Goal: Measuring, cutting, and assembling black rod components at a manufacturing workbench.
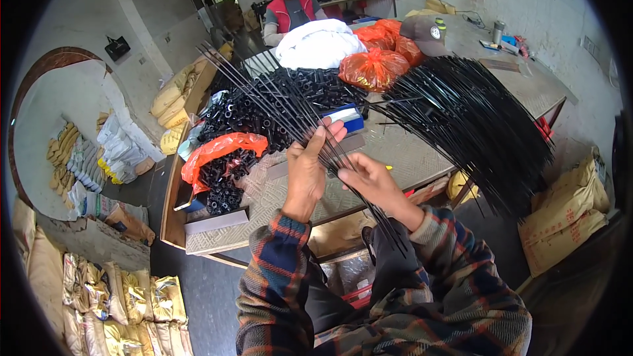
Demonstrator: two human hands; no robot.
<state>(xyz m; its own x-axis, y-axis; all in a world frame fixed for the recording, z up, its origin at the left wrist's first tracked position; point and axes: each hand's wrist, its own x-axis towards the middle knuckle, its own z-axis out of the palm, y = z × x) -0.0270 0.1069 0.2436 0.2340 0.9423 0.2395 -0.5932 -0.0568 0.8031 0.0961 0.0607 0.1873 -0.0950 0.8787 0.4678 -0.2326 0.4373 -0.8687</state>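
A bundle of long, thin black rods (pixel 381 216) slants across in front of me, fanned apart at its far end and close together at the near end. My left hand (pixel 304 175) is closed round its middle, thumb on top. Just to the right, my right hand (pixel 377 188) has its fingers closed on the same rods, nearer their lower end. Beyond my left hand lies a heap of small black tubular parts (pixel 316 86). A large stack of similar black rods (pixel 475 125) covers the right side of the table (pixel 422 153) and overhangs its near edge.
An open orange bag (pixel 227 142) with black parts lies at left, a blue box (pixel 348 118) behind my hands. Tied orange bags (pixel 374 69), a white bundle (pixel 320 43) and a cap (pixel 425 34) sit farther back. Another person (pixel 293 10) is across the table. Sacks (pixel 564 214) stand at right.
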